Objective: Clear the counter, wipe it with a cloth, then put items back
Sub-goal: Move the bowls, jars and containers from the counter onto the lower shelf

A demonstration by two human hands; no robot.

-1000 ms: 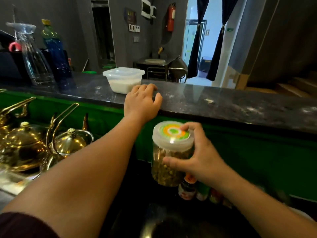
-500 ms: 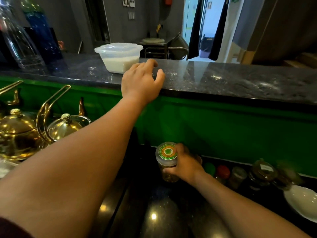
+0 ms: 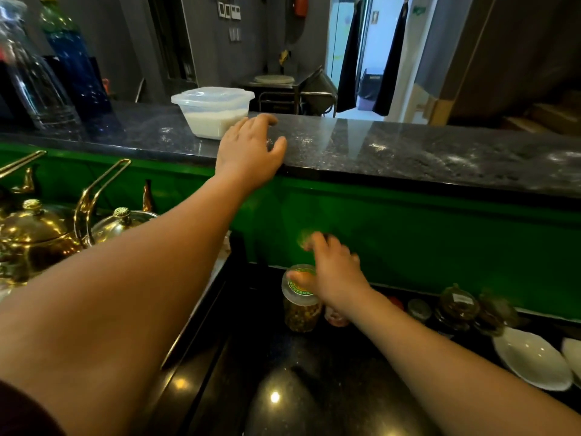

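The jar (image 3: 302,314) stands just below the right hand (image 3: 339,276), its fingers spread, gripping nothing.

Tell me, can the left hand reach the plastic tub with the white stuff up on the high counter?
Probably yes. The left hand, open, is at the edge of the upper counter right beside the plastic tub, and nothing stands between them. A short move should get it there.

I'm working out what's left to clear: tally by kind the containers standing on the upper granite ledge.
Lidded plastic tub with white contents: 1
Clear glass carafe: 1
Blue bottle: 1
Total: 3
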